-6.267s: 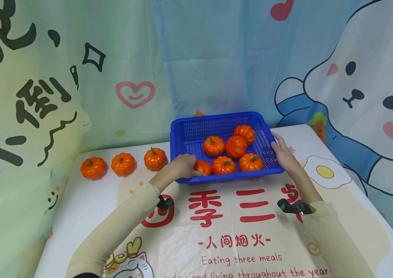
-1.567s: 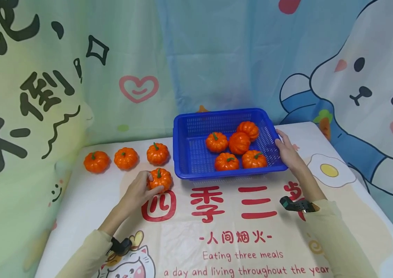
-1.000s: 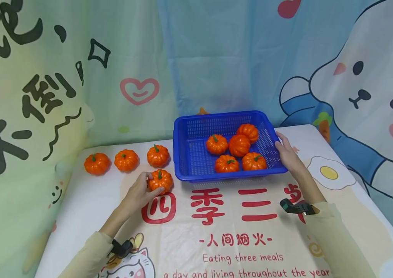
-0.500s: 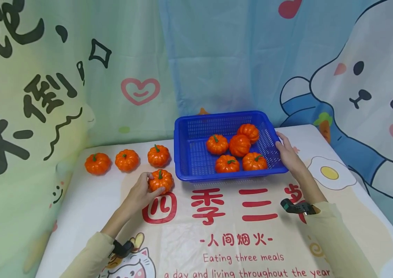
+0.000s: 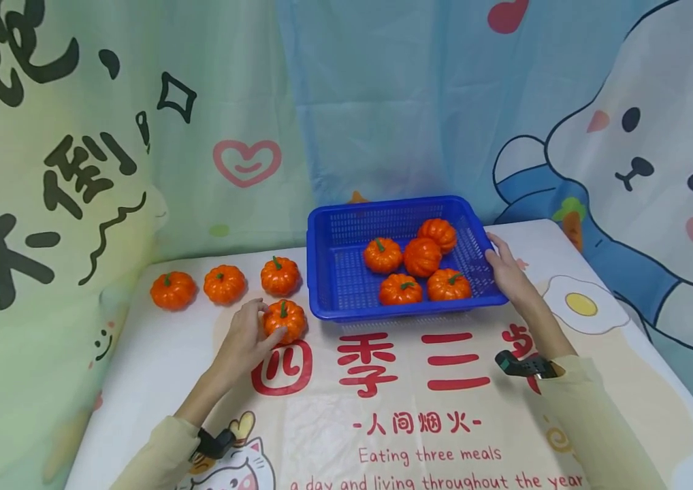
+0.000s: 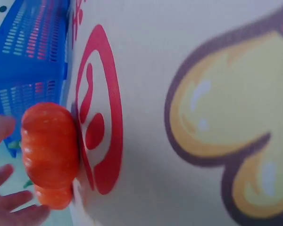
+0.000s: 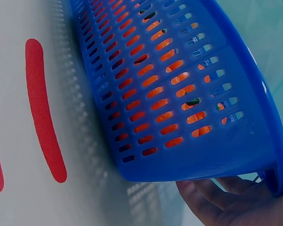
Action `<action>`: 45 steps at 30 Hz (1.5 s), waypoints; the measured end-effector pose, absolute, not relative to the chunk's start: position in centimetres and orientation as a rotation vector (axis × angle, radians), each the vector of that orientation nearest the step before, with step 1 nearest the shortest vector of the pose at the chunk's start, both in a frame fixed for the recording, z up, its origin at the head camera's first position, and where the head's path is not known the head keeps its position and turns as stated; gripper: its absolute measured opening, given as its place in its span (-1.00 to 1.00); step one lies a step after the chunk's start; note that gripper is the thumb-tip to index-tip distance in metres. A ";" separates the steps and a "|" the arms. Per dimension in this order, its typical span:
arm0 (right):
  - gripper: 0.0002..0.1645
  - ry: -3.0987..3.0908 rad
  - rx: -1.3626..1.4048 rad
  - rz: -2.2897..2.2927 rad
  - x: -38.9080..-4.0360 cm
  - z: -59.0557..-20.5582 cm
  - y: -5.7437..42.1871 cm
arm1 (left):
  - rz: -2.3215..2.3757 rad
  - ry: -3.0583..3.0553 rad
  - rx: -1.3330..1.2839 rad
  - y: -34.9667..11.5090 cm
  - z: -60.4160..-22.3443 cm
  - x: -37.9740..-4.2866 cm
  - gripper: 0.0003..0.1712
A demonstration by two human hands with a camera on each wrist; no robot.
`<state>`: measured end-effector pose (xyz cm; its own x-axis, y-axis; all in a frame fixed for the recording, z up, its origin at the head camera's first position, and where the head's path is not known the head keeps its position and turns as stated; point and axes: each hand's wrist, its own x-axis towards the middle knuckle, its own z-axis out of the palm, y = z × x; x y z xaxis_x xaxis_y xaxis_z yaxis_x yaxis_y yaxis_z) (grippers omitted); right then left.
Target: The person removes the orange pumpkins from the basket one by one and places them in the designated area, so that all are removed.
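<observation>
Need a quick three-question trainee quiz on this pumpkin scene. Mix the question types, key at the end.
1. How many pumpkins lie in the basket?

2. True or false: the right hand grips the basket at its right end.

3. Which of these is closest to the left hand?
A) the printed fried egg
B) the pumpkin nearest the person
C) the printed heart

Key:
1. Five.
2. True; its fingers are at the basket's rim, outside the right end.
3. B; the fingers and thumb are set about its left and near sides.
</observation>
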<state>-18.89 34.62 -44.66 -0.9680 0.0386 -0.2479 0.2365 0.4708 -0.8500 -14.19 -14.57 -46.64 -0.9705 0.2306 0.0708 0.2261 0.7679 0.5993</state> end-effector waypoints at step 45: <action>-0.28 2.507 0.231 -1.519 -19.0 -45.1 34.7 | 0.847 2.465 0.870 1.7 -35.8 -23.3 -0.43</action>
